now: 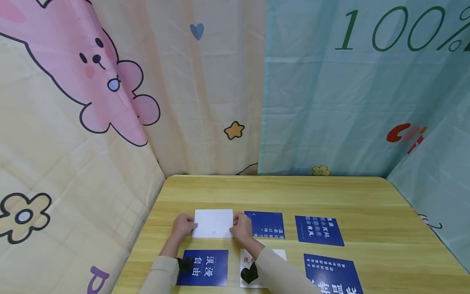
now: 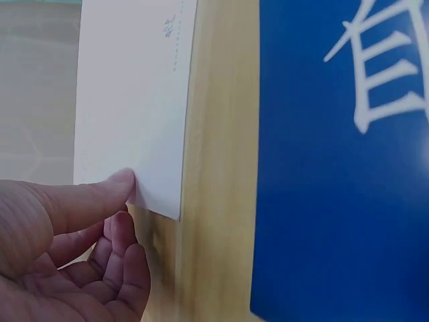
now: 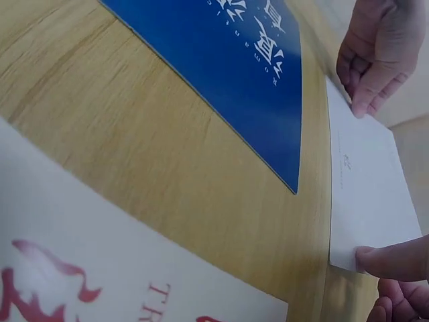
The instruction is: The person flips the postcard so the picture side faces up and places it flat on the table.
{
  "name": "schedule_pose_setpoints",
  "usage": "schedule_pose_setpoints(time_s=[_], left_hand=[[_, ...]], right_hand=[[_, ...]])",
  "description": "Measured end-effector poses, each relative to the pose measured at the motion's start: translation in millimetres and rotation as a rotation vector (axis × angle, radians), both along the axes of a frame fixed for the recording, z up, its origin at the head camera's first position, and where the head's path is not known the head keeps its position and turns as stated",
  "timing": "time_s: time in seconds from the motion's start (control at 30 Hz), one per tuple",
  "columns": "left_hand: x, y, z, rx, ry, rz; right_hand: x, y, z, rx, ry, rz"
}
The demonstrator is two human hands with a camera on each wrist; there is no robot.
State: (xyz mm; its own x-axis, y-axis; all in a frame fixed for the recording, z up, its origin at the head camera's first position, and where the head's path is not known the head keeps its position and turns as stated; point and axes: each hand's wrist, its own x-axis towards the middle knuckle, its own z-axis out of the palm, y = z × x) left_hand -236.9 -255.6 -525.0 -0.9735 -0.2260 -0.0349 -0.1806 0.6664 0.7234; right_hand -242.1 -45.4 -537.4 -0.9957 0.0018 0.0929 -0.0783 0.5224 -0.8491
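A white card with tiny print near its lower edge is held between both hands at the back left of the table. My left hand pinches its left edge, thumb on top, as the left wrist view shows with the card's corner. At the opposite edge my right hand pinches the card; its thumb lies on the white face. Directly in front of the held card lies a blue card with white characters. A white card with red print is partly hidden by the right sleeve.
Right of the held card lie a blue card and another blue card. A further blue card lies at the front right. The wooden table meets patterned curtains at the back and sides.
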Motion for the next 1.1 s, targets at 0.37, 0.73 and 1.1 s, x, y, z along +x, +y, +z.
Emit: schedule_pose_setpoints(time_s=[0.37, 0.73, 1.1], left_hand=[[-0.1, -4.9, 2.1, -0.019, 0.028, 0.005], [2.2, -2.5, 2.6, 0.017, 0.025, 0.077], [2.6, 0.5, 0.9, 0.174, 0.039, 0.111]], right_hand=[[-1.0, 2.1, 3.5, 0.117, 0.063, 0.073], [1.6, 0.0, 6.4, 0.136, 0.042, 0.069], [1.3, -0.5, 6.6, 0.065, 0.021, 0.046]])
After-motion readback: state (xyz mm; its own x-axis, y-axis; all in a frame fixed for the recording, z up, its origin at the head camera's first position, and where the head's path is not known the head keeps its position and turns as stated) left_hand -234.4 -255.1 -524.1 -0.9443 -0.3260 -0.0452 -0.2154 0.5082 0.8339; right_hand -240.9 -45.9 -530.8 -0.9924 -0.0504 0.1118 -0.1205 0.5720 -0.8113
